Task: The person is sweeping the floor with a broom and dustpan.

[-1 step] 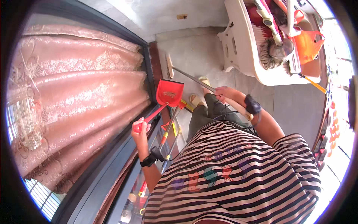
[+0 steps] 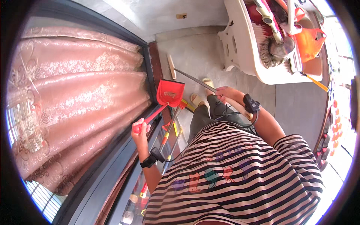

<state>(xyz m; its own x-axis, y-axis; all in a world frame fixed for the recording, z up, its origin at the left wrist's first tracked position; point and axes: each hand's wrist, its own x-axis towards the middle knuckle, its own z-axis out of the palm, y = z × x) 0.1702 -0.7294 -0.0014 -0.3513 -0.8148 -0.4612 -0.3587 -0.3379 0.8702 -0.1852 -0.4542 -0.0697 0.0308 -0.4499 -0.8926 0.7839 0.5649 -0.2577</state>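
Note:
My left hand is closed on the red handle of a long-handled dustpan, whose pan is raised beside the window frame with some brownish bits or a mark inside. My right hand grips the pale, thick end of a long pole. The pole runs forward to a narrow white head near the floor by the dark red edge at the wall. My feet in pale slippers stand below, partly behind the pole.
A white plastic chair-like holder at the back right carries mops, brushes and an orange bag. A pink curtain and dark window frame line the left. Several coloured poles lean by the glass below the dustpan.
Almost the same view; my hands, the dustpan and the pole have shifted only very slightly.

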